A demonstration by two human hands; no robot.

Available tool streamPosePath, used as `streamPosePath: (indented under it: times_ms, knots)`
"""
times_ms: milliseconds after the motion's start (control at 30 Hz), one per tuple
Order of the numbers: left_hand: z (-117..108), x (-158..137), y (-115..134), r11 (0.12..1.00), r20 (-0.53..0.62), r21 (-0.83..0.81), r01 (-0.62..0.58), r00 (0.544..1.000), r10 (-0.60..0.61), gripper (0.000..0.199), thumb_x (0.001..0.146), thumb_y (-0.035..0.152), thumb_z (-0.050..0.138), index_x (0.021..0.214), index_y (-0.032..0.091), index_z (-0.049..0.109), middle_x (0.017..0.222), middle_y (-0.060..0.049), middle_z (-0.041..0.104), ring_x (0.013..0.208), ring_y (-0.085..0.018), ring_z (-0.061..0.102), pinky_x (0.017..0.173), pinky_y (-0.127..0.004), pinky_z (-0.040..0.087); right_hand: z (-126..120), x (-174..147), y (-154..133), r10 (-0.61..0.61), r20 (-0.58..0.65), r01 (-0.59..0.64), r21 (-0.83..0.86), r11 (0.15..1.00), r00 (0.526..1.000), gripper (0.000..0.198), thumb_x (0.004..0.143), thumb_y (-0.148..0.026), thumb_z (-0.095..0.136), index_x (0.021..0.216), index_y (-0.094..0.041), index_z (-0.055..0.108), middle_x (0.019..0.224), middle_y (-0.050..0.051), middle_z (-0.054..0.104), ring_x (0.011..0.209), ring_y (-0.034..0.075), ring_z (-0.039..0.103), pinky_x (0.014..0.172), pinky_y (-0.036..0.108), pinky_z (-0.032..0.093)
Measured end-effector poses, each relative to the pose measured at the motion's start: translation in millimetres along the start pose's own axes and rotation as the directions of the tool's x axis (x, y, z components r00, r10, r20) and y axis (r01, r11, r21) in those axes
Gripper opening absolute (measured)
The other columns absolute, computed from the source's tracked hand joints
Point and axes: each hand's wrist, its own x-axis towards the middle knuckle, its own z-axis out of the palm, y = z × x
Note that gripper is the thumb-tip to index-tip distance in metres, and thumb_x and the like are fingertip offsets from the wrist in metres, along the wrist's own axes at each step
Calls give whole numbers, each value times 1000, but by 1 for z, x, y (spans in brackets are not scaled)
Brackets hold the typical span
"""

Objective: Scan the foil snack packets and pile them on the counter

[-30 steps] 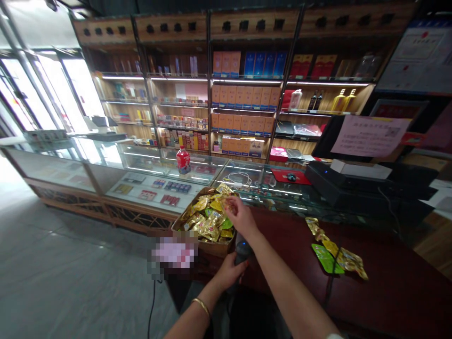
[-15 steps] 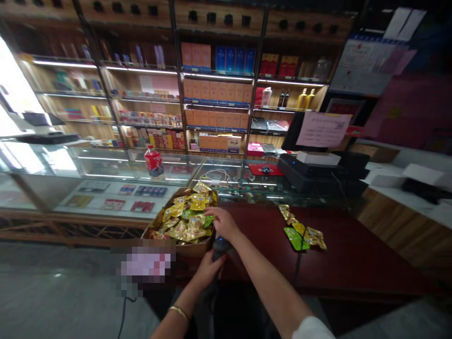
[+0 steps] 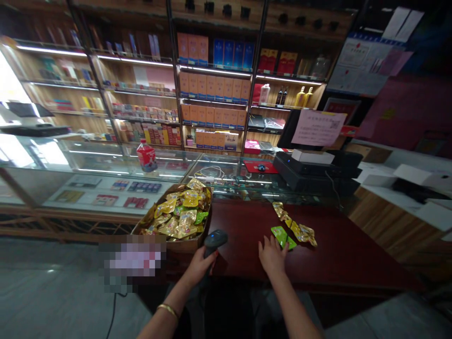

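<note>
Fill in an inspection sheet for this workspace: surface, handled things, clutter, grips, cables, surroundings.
Surface: glossy dark-red desk.
Handled things: dark pistol-shaped scanner; shiny green packaging and gold foil packets on the desk; brown cardboard box full of mostly gold packets.
Clutter: red-labelled plastic bottle, red mouse pad, both on the glass counter.
Grips: left hand closed around the scanner; right hand, fingers spread, at the green packaging; contact unclear.
Cables: white cable looped on the counter; black cable lower left.
Surroundings: lit wooden shelves with boxes and bottles.
</note>
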Motion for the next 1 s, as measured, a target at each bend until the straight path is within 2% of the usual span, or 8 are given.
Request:
streamPosePath:
  times_ms: [133, 233, 333, 433, 533, 767, 867, 1000]
  knots:
    - [-2, 0, -3, 1000, 30, -13, 5, 1000, -5, 52, 74, 67, 72, 74, 17, 56, 53, 4, 54, 41, -10, 48, 43, -21, 37, -6, 20, 10, 90, -7, -90, 39, 995, 996, 40, 91, -22, 47, 127, -16, 65, 135, 21, 63, 126, 36, 56, 108, 56, 34]
    - [-2, 1, -4, 1000, 41, -27, 0, 999, 1, 53, 75, 69, 70, 75, 17, 56, 52, 4, 54, 40, -10, 48, 42, -22, 36, -17, 39, 29, 225, -13, -223, 76, 972, 974, 44, 87, -15, 51, 129, -11, 62, 131, 29, 60, 131, 44, 50, 106, 66, 28]
    - [-2, 2, -4, 999, 45, -34, -3, 999, 4, 51, 77, 67, 70, 76, 17, 56, 51, 5, 53, 39, -9, 47, 42, -21, 36, -20, 47, 35, 257, 56, -263, 181, 948, 965, 48, 74, -10, 60, 121, -16, 67, 115, 22, 70, 127, 44, 53, 108, 72, 20]
    - [-2, 3, -5, 999, 65, -52, 8, 998, -4, 50, 76, 64, 71, 77, 17, 57, 51, 6, 53, 38, -9, 46, 41, -21, 36, -10, 46, 20, 195, 142, -236, 389, 890, 970, 58, 64, -13, 67, 122, -22, 67, 114, 14, 72, 118, 35, 62, 109, 58, 35]
    - [-2, 2, -5, 998, 81, -68, 10, 997, -4, 48, 75, 62, 73, 77, 17, 57, 51, 6, 53, 37, -8, 46, 40, -21, 36, 11, 37, -10, 142, 192, -234, 642, 730, 971, 68, 63, -24, 69, 131, -23, 60, 115, 10, 73, 106, 28, 70, 98, 44, 51]
    - [-3, -1, -3, 999, 98, -48, -12, 995, 16, 48, 78, 63, 70, 77, 16, 58, 53, 4, 54, 39, -9, 47, 41, -21, 37, 48, 20, -45, 240, 257, -309, 927, 212, 936, 40, 86, -49, 52, 115, -23, 62, 104, 5, 77, 94, 22, 76, 82, 40, 61]
    - [-4, 0, -6, 998, 115, -62, -7, 993, 15, 49, 76, 63, 72, 80, 16, 58, 54, 5, 54, 39, -9, 47, 41, -21, 37, 50, 17, -40, 276, 274, -311, 945, 101, 921, 38, 85, -47, 61, 112, -21, 63, 103, 5, 77, 91, 21, 75, 82, 42, 61]
    - [-4, 1, -10, 998, 101, -65, 4, 995, 3, 51, 75, 64, 73, 82, 16, 58, 53, 5, 53, 38, -9, 46, 40, -21, 37, 50, 15, -38, 287, 264, -290, 956, 52, 921, 37, 71, -38, 77, 103, -22, 67, 107, 6, 77, 101, 25, 73, 90, 44, 58]
